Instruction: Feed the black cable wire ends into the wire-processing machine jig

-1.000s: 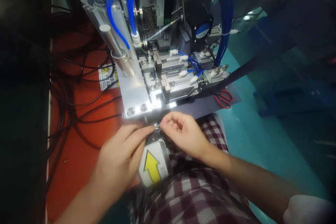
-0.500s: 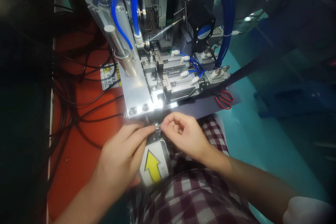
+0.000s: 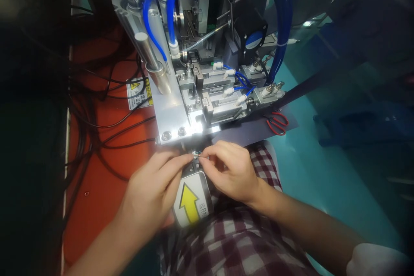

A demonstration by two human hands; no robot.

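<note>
In front of the machine's metal plate (image 3: 171, 114), both my hands meet at a small fixture (image 3: 193, 166). My left hand (image 3: 153, 185) has its fingers pressed together, the index fingertip touching a tiny shiny part (image 3: 196, 155) there; what the fingers hold, if anything, is hidden. From the right, my right hand (image 3: 231, 172) pinches something thin and wire-like (image 3: 199, 156) between thumb and index finger. Its exact kind is too small to tell. Below the fingertips lies a white label (image 3: 200, 189) with a yellow arrow (image 3: 188, 207).
Metal cylinders (image 3: 221, 112) with blue air tubes (image 3: 281, 47) stand just beyond the hands. Red-handled cutters (image 3: 277, 123) lie on a dark sheet (image 3: 255, 131) at right. Black cables (image 3: 113, 144) cross the orange surface (image 3: 106, 198) at left. A checkered cloth (image 3: 233, 241) is beneath my arms.
The view has shifted slightly, so the machine sits a little further right. My right hand's fingers have turned and curled a little more; my left hand stays at the same spot on the fixture.
</note>
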